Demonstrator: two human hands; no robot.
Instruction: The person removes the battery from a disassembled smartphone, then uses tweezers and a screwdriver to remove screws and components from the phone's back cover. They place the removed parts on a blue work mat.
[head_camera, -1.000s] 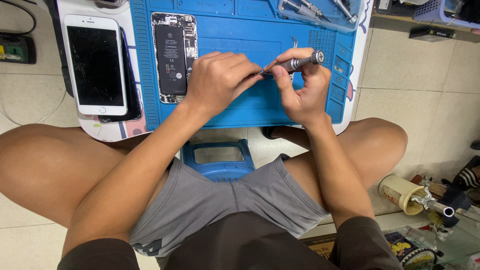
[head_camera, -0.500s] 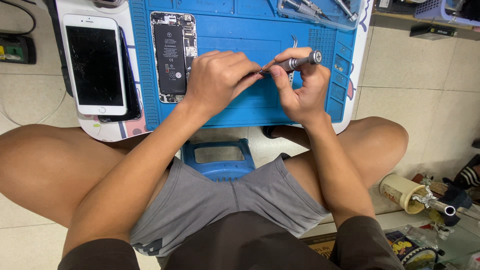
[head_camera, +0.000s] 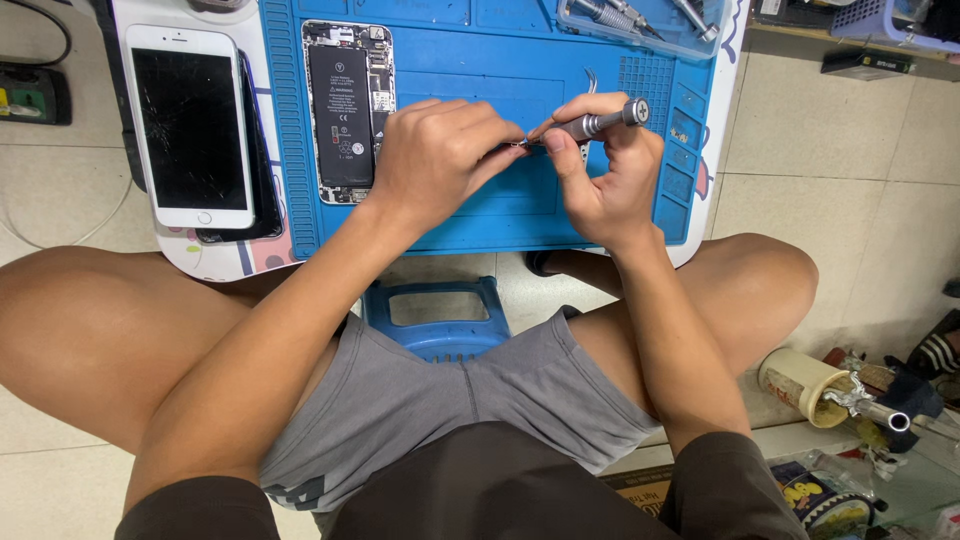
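We are looking down as a seated person is working over a blue repair mat (head_camera: 520, 215) that is covering most of a small white tabletop (head_camera: 215, 262). The right hand (head_camera: 605, 175) is pinching a slim grey metal screwdriver (head_camera: 590, 124) in a narrow grip, thumb and fingers wrapped round the shaft, its ridged cap pointing toward the mat's right edge. The tool is lying nearly level above the middle of the mat. The left hand (head_camera: 440, 160) is curling in a tight grip at the driver's tip; we cannot tell what small part, if any, it is holding there, as the fingers are hiding it.

Just beside the left hand, toward the mat's left edge, an opened phone (head_camera: 345, 105) is lying face down, its black battery and circuitry showing. Further left, off the mat, a white phone with a cracked black screen (head_camera: 190, 125) is resting on the tabletop. A clear tray of tools (head_camera: 650, 25) is sitting at the mat's far right corner. Below the tabletop's near edge, a blue plastic stool (head_camera: 440, 315) is showing between the person's bare knees.
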